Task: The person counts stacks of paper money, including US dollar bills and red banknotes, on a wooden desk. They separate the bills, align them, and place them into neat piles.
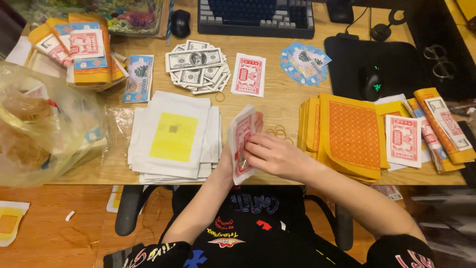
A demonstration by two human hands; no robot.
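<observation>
My left hand [229,164] holds a small stack of red-and-white paper notes [241,133] upright over the front edge of the wooden desk [277,106]. My right hand [273,155] lies across the lower part of that stack, fingers curled on it. A few loose rubber bands [278,131] lie on the desk just right of the stack. Left of my hands sits a pile of white sheets with a yellow square [174,136].
Orange-and-yellow paper piles [349,135] lie to the right, some topped with red notes. Grey banknote-style paper [197,67], a red note stack [248,74] and blue notes [303,62] lie farther back. A plastic bag [44,124] sits left; keyboard [255,17] and mouse [371,82] behind.
</observation>
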